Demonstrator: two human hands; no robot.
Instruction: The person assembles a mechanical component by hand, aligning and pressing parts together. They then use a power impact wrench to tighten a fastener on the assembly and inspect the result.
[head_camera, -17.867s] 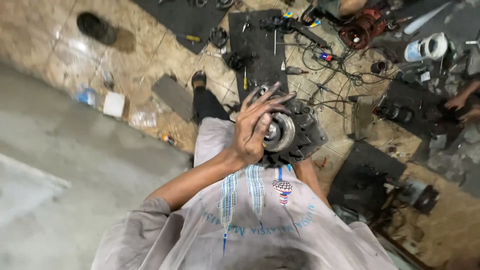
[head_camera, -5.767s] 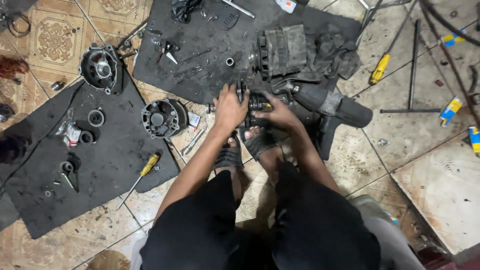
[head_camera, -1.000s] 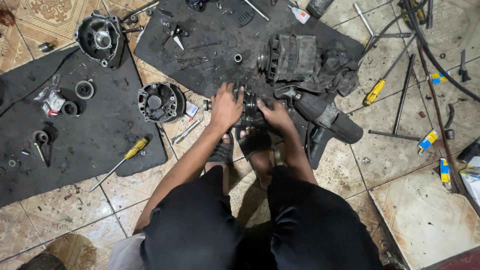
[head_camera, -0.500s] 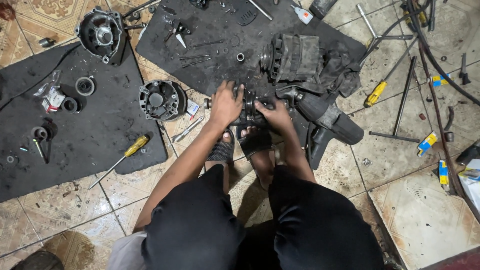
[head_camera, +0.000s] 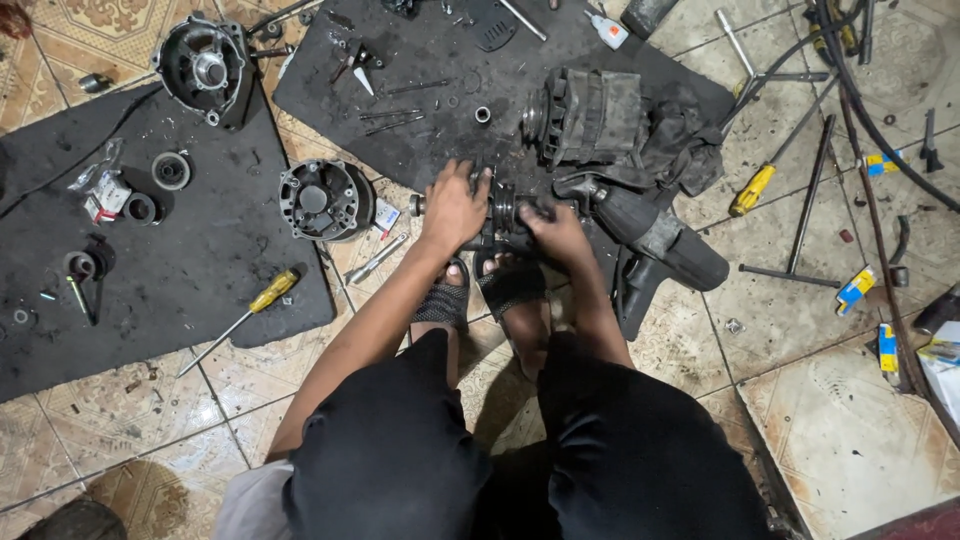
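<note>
While the person squats on the tiled floor (head_camera: 820, 400), both arms reach forward and down between the knees. The left hand (head_camera: 452, 208) is bent at the wrist and its fingers curl over the left end of a small dark rotor part (head_camera: 503, 212). The right hand (head_camera: 556, 232) is wrapped around the right end of the same part. Both hands are closed on it and hold it tight. The part sits just above the person's feet in black sandals (head_camera: 510, 285), at the near edge of a black rubber mat (head_camera: 420, 110).

Just past the hands on that mat lies a grey alternator body (head_camera: 590, 115) with a dark rag (head_camera: 690, 145) beside it. A black power tool (head_camera: 660, 240) lies near the right hand, almost touching it.

To the left of the left hand is a round alternator end cover (head_camera: 322, 198), and a small white and blue box (head_camera: 386, 215) lies just beside it. A yellow-handled screwdriver (head_camera: 262, 298) lies on a second black mat (head_camera: 200, 270). On that mat, far left, is a little red and white packet (head_camera: 103, 197) in clear wrap. Another round housing (head_camera: 205, 68) sits at the top left.

On the right, a second yellow-handled screwdriver (head_camera: 752, 190) rests on the tiles. Small yellow and blue boxes (head_camera: 858, 290) lie near the right edge. A small white bottle with an orange label (head_camera: 608, 28) lies at the top.
</note>
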